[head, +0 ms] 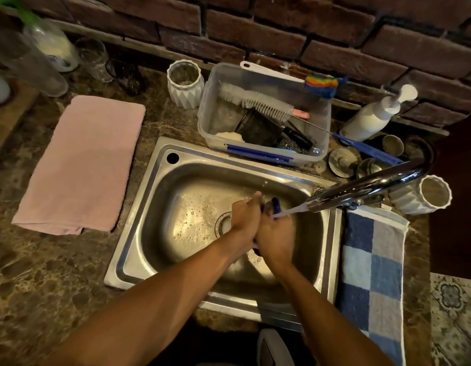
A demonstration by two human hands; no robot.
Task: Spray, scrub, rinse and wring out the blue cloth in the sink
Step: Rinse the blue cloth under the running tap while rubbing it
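1. Two bare forearms reach from the bottom edge up over the front rim of the stainless steel sink (139, 241).
2. The left hand (245, 215) and right hand (276, 236) are pressed together over the basin, both curled tightly around the blue cloth (274, 204).
3. Only small bits of the cloth show: a dark blue fold above the right hand and another scrap below the palms.
4. A thin stream of water (290, 212) runs from the chrome faucet (366, 186) onto the cloth and the right hand.
5. Droplets speckle the basin floor around the drain (224, 223), just left of the hands.
6. A blue checked towel (371, 273) lies on the counter right of the sink.
7. A folded pink towel (81, 165) lies to the left.
8. Behind the sink, a clear plastic tub (263, 114) holds a white bottle brush (255, 101).
9. A white pump bottle (371, 117) leans near the brick wall.
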